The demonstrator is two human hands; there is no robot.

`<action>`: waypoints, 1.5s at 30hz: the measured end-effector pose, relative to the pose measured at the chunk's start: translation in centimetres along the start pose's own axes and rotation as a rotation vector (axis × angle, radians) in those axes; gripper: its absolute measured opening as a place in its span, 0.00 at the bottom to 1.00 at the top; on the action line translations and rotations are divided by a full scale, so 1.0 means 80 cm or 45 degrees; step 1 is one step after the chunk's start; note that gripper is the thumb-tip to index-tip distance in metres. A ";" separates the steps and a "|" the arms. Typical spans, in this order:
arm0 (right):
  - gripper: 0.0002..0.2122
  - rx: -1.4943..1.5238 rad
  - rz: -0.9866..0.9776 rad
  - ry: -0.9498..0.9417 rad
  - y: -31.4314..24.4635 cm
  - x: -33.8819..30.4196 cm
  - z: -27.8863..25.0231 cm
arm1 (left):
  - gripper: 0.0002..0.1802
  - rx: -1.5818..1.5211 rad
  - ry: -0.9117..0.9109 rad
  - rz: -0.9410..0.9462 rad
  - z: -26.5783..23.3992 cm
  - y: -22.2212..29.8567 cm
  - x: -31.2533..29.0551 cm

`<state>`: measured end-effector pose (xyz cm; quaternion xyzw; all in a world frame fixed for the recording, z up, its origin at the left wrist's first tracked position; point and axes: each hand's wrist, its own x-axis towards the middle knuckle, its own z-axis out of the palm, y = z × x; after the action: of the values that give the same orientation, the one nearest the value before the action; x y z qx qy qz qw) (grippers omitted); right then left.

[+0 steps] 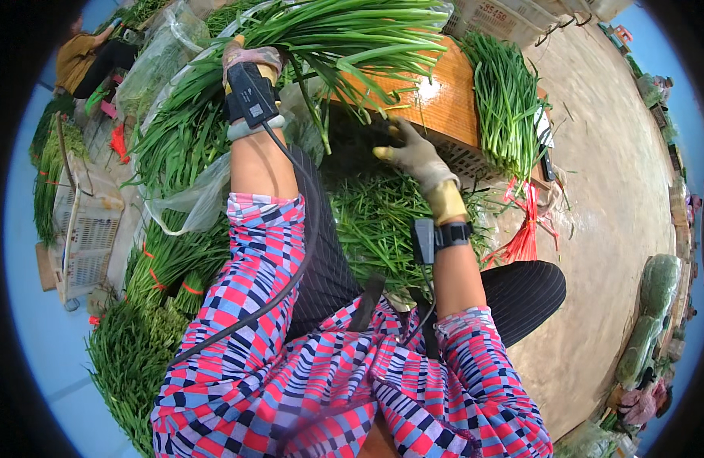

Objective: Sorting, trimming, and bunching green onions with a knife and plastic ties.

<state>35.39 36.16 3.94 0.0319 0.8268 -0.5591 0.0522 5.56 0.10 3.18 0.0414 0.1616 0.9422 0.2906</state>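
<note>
My left hand [252,65], in a worn glove, is closed round a large bunch of green chives [344,34]. The long stalks fan out to the right above a wooden board [451,95]. Just below the board's near edge is my right hand [417,156], gloved with yellow fingertips, its fingers apart and nothing in them. A second bunch of chives [504,107] lies across the board's right side. Beside it is a knife [546,145] with a dark handle, partly hidden by the stalks. Loose green leaves [390,229] are heaped between my legs.
Red plastic ties [526,229] hang off the board's near right corner. Clear plastic bagging [195,198] and tied green bundles [165,267] crowd my left side, with a pale crate [92,237] beyond. Another person [92,57] sits at far left. Wrapped green bundles [653,305] lie far right.
</note>
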 end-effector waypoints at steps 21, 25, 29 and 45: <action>0.05 2.164 0.195 0.637 -0.093 0.028 0.056 | 0.39 0.172 0.152 0.330 0.056 -0.055 -0.027; 0.01 2.093 0.134 0.748 -0.020 0.005 0.023 | 0.37 0.182 0.113 0.291 0.066 -0.075 -0.010; 0.05 1.794 0.092 0.793 0.041 -0.057 0.007 | 0.35 0.237 0.069 0.333 0.057 -0.045 -0.031; 0.07 1.225 -0.360 0.003 -0.128 -0.021 -0.014 | 0.26 1.106 0.426 0.739 0.110 -0.049 -0.031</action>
<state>35.84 33.40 13.97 -0.0593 0.4717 -0.8786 -0.0455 11.22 4.19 10.23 0.0501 0.5617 0.8240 -0.0548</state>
